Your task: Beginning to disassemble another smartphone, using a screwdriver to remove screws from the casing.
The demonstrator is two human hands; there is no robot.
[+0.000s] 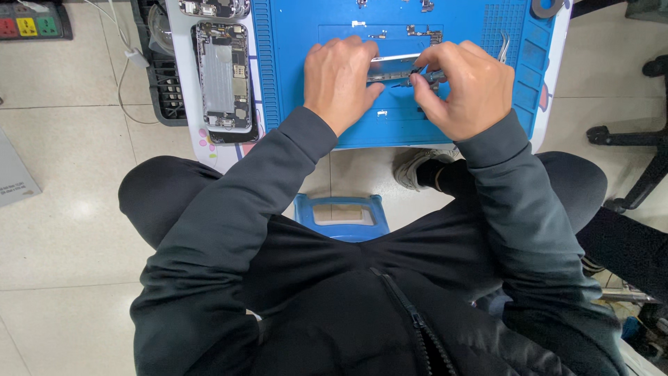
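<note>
My left hand (339,80) rests on the blue work mat (299,104) and pinches the left end of a thin metal phone part (392,68). My right hand (465,87) is closed around a small dark screwdriver (424,75) whose tip meets that part. Both hands are close together near the middle of the mat. Most of the part is hidden by my fingers.
An opened phone shell (224,76) with bare insides lies left of the mat. Tweezers (502,47) and small loose parts (426,31) lie on the mat's far side. A blue stool (341,216) stands below the table; a chair base (630,132) at right, a power strip (28,24) top left.
</note>
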